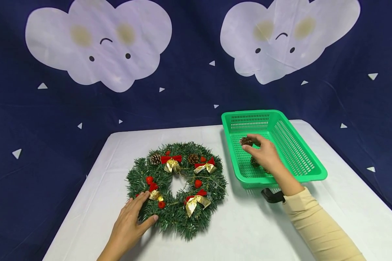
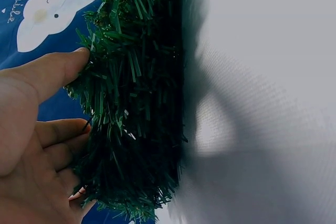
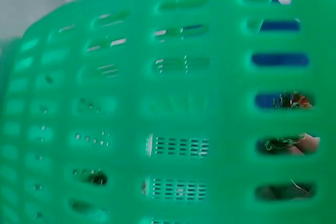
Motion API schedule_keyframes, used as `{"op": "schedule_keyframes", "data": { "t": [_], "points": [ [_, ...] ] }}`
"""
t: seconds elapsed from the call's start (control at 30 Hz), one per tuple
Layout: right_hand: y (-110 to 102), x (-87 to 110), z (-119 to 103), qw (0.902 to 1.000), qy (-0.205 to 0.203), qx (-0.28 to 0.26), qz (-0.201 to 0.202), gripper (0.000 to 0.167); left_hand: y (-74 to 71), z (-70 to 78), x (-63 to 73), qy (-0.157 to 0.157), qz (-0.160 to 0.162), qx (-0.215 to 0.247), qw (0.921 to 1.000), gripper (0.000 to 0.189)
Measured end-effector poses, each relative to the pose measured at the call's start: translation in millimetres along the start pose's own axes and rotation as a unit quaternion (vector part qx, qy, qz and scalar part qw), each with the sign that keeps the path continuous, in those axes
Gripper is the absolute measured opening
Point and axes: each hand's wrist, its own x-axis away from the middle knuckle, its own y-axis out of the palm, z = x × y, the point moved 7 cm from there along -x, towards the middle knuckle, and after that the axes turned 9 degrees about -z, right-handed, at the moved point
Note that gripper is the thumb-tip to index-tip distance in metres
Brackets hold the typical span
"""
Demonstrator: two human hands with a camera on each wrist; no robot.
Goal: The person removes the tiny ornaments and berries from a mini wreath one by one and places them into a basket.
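Note:
A green tinsel wreath lies on the table, trimmed with red and gold bows, red berries and two pine cones along its far side. Over its near left edge rests my left hand, fingers spread and fairly straight; the left wrist view shows thumb and fingers against the green strands. My right hand pinches a brown pine cone between thumb and fingers above the green basket. Beneath that hand, more pine cones sit in the basket, partly hidden.
The basket stands on the right of the white-covered table, and its slotted wall fills the right wrist view. A black camera mount is on the right wrist. Behind hangs a dark blue cloth with clouds.

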Motion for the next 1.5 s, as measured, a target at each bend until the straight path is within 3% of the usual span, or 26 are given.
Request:
{"op": "schedule_keyframes", "data": {
  "t": [0.63, 1.5],
  "points": [
    [-10.6, -0.5, 21.9, 0.9988, 0.023, 0.040, -0.020, 0.064, 1.0, -0.2, -0.1, -0.002, -0.003, 0.000, 1.0000, 0.074],
    [-19.6, -2.3, 46.4, 0.9919, 0.063, 0.083, -0.073, 0.060, -0.1, 0.5, 0.8, 0.013, 0.016, -0.011, 0.9997, 0.073]
  ]
}}
